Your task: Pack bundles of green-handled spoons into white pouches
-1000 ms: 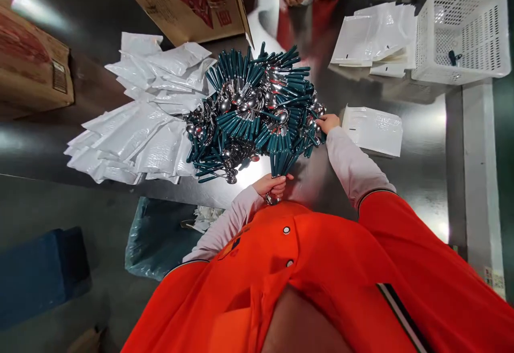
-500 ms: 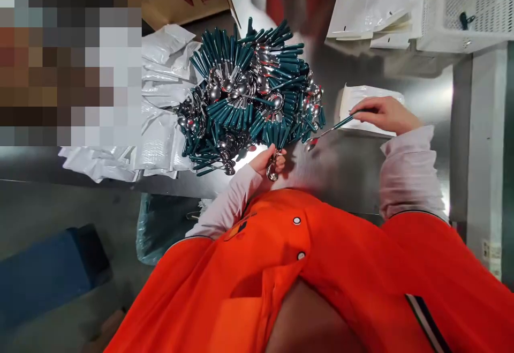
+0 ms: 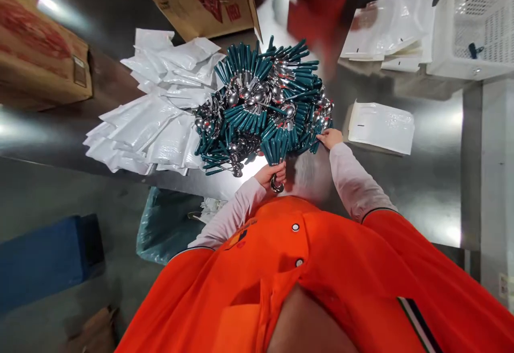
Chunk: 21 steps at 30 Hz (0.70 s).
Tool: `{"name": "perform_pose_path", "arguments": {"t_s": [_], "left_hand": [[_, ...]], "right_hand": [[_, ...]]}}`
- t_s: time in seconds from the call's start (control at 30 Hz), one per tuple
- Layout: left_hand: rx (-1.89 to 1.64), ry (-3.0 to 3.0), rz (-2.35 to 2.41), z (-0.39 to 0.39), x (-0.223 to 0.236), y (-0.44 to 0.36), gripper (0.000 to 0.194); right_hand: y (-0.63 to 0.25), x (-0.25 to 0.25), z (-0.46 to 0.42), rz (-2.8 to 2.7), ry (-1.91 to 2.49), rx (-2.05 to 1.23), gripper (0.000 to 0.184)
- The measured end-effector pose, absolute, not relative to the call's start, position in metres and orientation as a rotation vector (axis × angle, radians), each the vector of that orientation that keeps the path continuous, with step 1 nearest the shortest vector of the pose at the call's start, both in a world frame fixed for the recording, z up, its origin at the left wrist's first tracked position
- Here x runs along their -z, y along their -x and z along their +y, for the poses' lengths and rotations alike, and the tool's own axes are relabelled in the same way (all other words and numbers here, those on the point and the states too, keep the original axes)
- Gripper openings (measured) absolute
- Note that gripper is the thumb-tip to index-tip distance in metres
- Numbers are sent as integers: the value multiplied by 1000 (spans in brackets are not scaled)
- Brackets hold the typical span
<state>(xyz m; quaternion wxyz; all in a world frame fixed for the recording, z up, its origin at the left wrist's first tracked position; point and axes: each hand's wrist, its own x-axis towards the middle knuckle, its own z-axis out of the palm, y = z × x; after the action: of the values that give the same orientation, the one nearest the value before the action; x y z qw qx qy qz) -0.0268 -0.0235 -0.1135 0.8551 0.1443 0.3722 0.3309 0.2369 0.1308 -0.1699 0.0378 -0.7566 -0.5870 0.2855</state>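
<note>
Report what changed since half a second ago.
The bare right hand, which held one teal-handled metal spoon over the white rectangular envelope, has moved left to the right edge of the heap of teal-handled metal spoons; whether it released that spoon is unclear. The bare left hand still grips its fanned spoon bundle; the envelope hasn't moved.

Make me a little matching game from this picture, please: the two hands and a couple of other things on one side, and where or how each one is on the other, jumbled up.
Things
1. Left hand
2. White basket
3. Right hand
4. Spoon pile

Places, colours and states
A. At the right edge of the spoon pile
B. Dark green handles and shiny metal bowls, heaped together
C. Closed around a bunch of spoons
D. Has a small dark item inside

Right pairs: 1-C, 2-D, 3-A, 4-B
</note>
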Motion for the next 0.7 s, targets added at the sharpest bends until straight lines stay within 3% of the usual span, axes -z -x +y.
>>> {"name": "perform_pose_path", "arguments": {"t_s": [0.1, 0.27, 0.4, 0.7], "left_hand": [[-808, -474, 921, -29, 111, 30, 42], [-794, -893, 1328, -30, 100, 31, 27], [-849, -1124, 1364, -30, 92, 33, 14], [-909, -1095, 1327, -40, 90, 30, 29]], "right_hand": [[-238, 183, 126, -1794, 2355, -870, 22], [-258, 178, 128, -1588, 2370, -781, 7], [-288, 150, 124, -1343, 2197, -697, 12], [-323, 64, 94, -1098, 1554, -555, 2]]}}
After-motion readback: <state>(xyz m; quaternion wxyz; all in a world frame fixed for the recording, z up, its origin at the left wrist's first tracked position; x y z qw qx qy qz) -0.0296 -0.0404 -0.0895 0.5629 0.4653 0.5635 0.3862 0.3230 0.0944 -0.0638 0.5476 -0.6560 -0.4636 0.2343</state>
